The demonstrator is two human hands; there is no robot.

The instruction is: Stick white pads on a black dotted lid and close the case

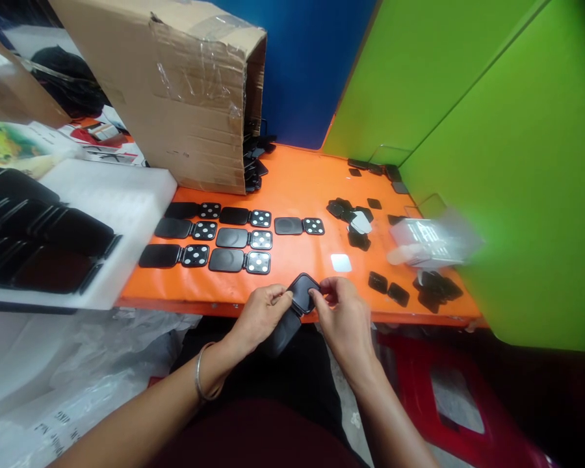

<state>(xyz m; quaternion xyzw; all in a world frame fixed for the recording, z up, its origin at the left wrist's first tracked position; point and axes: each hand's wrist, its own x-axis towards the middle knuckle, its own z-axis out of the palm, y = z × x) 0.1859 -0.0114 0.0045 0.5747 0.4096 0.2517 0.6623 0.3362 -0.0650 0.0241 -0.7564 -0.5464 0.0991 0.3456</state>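
Head view: a black folding piece (302, 292) is held in both hands, right over the near edge of the table (297, 188). It has two smooth, flat halves with round corners, joined like a little book. The left hand (260, 317) has its grip closed on the left side of it. The right hand (344, 318) has its grip pinched on the top half. The table top is bright orange and a bit shiny. Toward its left side lie rows of paired pieces (231, 238), each a dark pad next to a square with white dots. A small white square (341, 262) lies near the middle. Loose black squares (398, 294) are scattered toward the right edge, by a blurry clear box (433, 242). A taped brown cardboard box (175, 97) stands at the far left corner. Writing on a plastic bag (53, 429) below the table is too small to read.
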